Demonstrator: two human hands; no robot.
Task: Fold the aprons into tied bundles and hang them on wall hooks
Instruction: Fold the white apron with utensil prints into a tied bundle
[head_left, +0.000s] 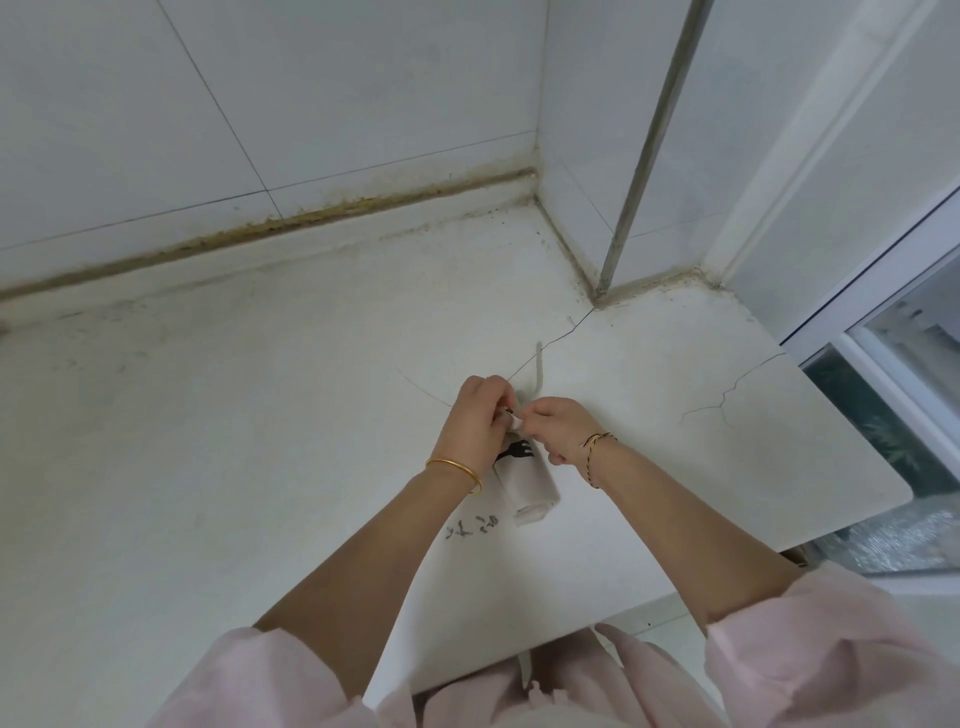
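The white surface (260, 441) in front of me runs back into a corner of pale wall tiles (130, 130), and the seam (270, 226) where the two meet is stained brown and yellow. A metal strip (652, 140) comes down the tiled corner on the right. Past it, a white window frame (883, 291) borders the surface's right edge. Thin cracks (727, 397) branch across the surface on that side, and another line runs from the tiled corner towards my knuckles.

The apron bundle (527, 483) lies on the surface in the middle, a tight pale roll with its near end pointing at me. Its far end is covered by my own hands. My left hand (470, 423) and right hand (553, 426) meet fingertip to fingertip there, each with fingers curled and pinching the tie string (535, 376). The string's loose grey tail trails on the surface just beyond them.

A black print (515, 450) shows on the roll between my wrists — possibly a figure, but too much of it is hidden to read. Just left of the roll's near end there are dark handwritten marks (472, 527) on the surface, too smeared for me to make out.

I have a gold bangle (457, 470) on my left wrist, a twisted cord bracelet (597, 452) on my right, and pink sleeves (831, 649) pushed up.
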